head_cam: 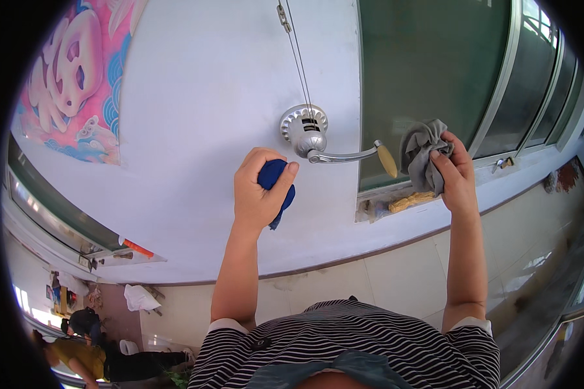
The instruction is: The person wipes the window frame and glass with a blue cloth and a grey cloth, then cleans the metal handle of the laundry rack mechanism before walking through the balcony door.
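A crumpled dark-blue cloth point(272, 176) is bunched in my left hand point(258, 187), just below and left of a silver wall-mounted hand-crank winch point(307, 133). My right hand point(455, 172) grips a wadded grey cloth point(424, 154) in front of the window glass. Between the hands, the winch's metal crank arm point(345, 156) reaches right and ends in a yellowish handle point(387, 160). The grey cloth is close to that handle. From the winch housing, two thin wire cables point(299, 63) run upward, with a metal connector point(283, 18) on one. Part of each cloth is hidden by fingers.
A sliding window point(433, 63) is at the right; its sill holds a yellow bundle point(411, 201) and small metal items point(502, 164). A colourful poster point(78, 78) hangs at upper left. An orange-handled object point(137, 249) lies on another sill. Two people point(85, 352) are at lower left.
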The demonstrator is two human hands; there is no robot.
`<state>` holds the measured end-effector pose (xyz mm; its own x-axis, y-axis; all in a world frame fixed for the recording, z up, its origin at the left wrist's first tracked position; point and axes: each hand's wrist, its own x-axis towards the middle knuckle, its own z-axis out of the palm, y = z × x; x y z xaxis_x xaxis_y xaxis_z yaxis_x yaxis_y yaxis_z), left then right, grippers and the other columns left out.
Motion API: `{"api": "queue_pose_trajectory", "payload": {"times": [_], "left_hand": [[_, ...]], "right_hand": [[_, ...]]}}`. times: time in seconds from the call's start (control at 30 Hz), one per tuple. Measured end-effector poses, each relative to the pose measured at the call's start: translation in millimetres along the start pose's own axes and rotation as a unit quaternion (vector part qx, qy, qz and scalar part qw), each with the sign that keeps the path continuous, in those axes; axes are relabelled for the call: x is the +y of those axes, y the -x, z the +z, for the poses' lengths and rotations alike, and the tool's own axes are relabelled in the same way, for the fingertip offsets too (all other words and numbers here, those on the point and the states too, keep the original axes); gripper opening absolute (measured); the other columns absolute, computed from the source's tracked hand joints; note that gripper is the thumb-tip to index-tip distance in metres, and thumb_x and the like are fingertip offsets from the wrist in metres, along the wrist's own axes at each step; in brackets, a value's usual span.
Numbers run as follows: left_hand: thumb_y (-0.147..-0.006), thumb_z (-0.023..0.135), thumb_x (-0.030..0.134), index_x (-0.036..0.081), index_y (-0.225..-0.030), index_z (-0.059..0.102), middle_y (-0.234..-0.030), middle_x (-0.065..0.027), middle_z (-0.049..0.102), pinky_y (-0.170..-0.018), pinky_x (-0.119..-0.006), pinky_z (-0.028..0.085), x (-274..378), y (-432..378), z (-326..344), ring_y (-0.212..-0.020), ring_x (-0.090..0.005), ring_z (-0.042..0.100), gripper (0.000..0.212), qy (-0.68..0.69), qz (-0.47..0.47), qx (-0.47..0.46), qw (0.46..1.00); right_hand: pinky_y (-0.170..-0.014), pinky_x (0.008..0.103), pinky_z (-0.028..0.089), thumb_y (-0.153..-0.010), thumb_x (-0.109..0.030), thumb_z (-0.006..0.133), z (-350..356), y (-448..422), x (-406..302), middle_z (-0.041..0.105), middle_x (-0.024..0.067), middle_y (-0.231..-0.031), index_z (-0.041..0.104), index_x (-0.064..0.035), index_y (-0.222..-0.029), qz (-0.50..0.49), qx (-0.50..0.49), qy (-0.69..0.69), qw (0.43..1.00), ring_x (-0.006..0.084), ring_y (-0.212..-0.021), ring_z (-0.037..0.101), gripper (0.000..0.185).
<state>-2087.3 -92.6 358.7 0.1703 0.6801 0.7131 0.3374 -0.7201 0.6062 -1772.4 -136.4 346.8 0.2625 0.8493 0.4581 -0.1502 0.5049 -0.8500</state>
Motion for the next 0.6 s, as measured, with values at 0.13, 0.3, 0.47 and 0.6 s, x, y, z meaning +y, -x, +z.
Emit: {"api": "queue_pose_trajectory", "payload": {"times": [0.13,0.3,0.47,0.6], "left_hand": [[-0.074,0.069,0.010,0.003,-0.091,0.061,-0.085,-0.0090,0.058,-0.068,-0.028,0.045,9.6,-14.5,22.5,-0.075,-0.0196,0.057,0.019,-0.067,0.002,0.081,0.994],[-0.077,0.067,0.007,0.000,-0.092,0.060,-0.085,-0.0065,0.061,-0.070,-0.025,0.045,2.7,-18.4,33.2,-0.077,-0.0129,0.057,0.018,-0.088,-0.019,0.088,0.992],[-0.071,0.071,0.010,0.001,-0.088,0.061,-0.087,-0.0108,0.060,-0.068,-0.029,0.047,-0.3,-21.4,42.0,-0.077,-0.0209,0.060,0.022,-0.072,-0.041,0.099,0.992],[-0.071,0.072,0.009,0.001,-0.087,0.060,-0.087,-0.0106,0.061,-0.068,-0.028,0.047,-1.6,-20.4,39.9,-0.077,-0.0203,0.060,0.022,-0.066,-0.062,0.101,0.991]], "right_hand": [[-0.072,0.0250,0.045,-0.079,-0.011,0.060,41.7,-59.3,-24.7,0.060,0.0073,-0.092,0.057,-0.0008,-0.105,-0.097,-0.169,0.203,0.960,0.0143,-0.079,0.056,0.028],[-0.068,0.0306,0.046,-0.075,-0.016,0.062,101.9,-103.4,-29.2,0.061,0.0126,-0.080,0.062,-0.0013,-0.096,-0.144,-0.261,0.331,0.895,0.0218,-0.075,0.058,0.026],[-0.067,0.0296,0.046,-0.073,-0.012,0.061,136.6,-115.5,-6.4,0.061,0.0129,-0.086,0.059,-0.0018,-0.101,-0.311,-0.284,0.353,0.835,0.0215,-0.072,0.057,0.030],[-0.065,0.0312,0.046,-0.071,-0.011,0.059,121.4,-114.7,-8.5,0.060,0.0152,-0.084,0.055,-0.0006,-0.109,-0.259,-0.384,0.287,0.839,0.0217,-0.071,0.057,0.040]]}}
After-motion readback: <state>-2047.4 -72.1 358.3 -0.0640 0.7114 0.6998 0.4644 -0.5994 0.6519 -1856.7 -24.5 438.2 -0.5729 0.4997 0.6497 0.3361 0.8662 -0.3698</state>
